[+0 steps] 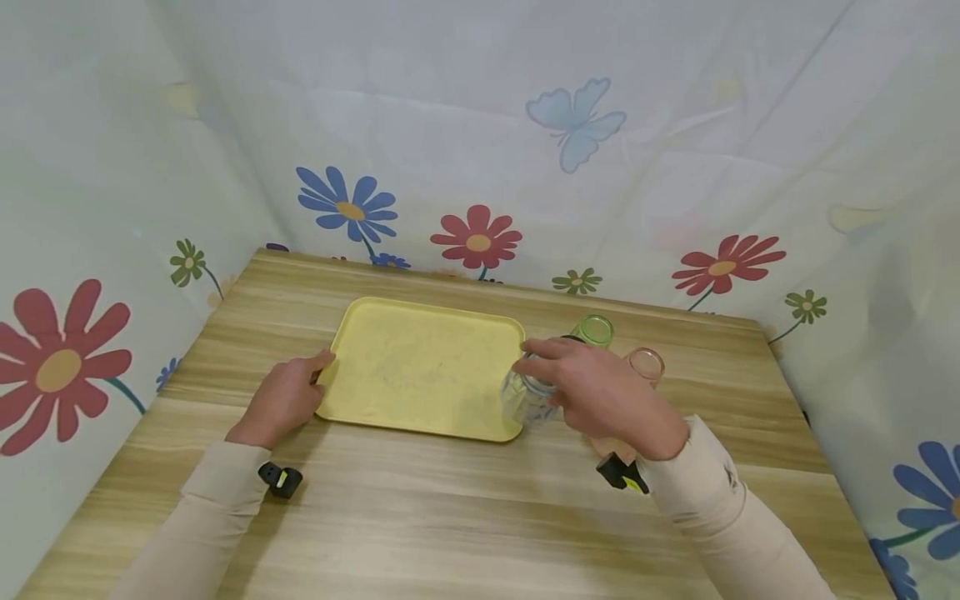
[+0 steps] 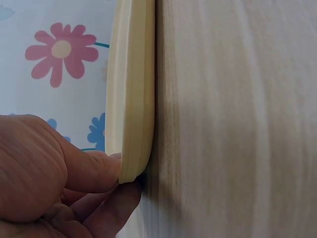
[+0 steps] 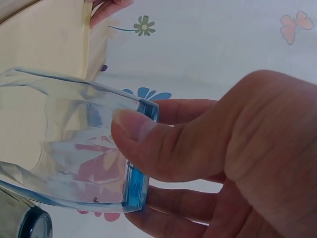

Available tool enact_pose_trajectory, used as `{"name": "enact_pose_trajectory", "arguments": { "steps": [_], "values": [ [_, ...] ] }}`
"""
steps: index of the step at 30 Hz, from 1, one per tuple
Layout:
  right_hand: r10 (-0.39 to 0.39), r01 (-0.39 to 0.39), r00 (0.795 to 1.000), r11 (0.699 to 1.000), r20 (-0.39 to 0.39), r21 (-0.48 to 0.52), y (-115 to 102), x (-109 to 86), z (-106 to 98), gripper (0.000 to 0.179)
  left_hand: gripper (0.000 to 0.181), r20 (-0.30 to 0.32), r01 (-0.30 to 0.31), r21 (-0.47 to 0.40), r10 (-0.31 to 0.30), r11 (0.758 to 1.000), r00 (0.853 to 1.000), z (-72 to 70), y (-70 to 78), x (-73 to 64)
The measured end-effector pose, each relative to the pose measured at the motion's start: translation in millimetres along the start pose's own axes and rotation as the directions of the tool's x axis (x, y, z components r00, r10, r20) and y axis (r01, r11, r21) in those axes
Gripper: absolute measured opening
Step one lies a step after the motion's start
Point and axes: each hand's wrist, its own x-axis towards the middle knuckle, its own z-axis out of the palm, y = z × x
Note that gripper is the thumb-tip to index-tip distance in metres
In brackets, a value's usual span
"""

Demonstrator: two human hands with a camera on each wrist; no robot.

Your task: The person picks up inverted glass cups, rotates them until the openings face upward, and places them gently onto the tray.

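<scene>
A yellow tray (image 1: 427,367) lies flat on the wooden table. My left hand (image 1: 285,396) pinches its left edge; in the left wrist view the thumb (image 2: 96,171) is on the rim and fingers are curled underneath. From above, my right hand (image 1: 600,387) grips a clear drinking glass (image 1: 519,404) over the tray's right edge. The right wrist view shows thumb and fingers around the blue-tinted end of the glass (image 3: 74,144). Part of the glass is hidden by the hand in the head view; whether it touches the tray I cannot tell.
Behind and beside my right hand stand a green glass (image 1: 596,331) and a pink glass (image 1: 647,363). A dark-rimmed piece (image 1: 573,338) shows partly next to the green one. Something peach-coloured (image 1: 611,447) peeks out under the right wrist. Flowered curtains (image 1: 480,150) enclose the table (image 1: 420,508).
</scene>
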Motion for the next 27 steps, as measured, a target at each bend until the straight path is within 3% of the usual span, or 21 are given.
{"name": "enact_pose_trajectory", "arguments": {
  "steps": [12,27],
  "values": [
    [0.017,-0.019,0.999,0.999,0.044,0.031,-5,10.4,-14,0.055,0.054,-0.018,-0.015,0.029,0.015,0.999,1.000,-0.3,0.9,0.7],
    [-0.035,0.034,0.999,0.999,0.039,0.024,-2,22.0,-17,0.051,0.054,-0.011,-0.009,0.033,0.009,0.999,1.000,-0.9,2.5,-1.8]
  ]
}}
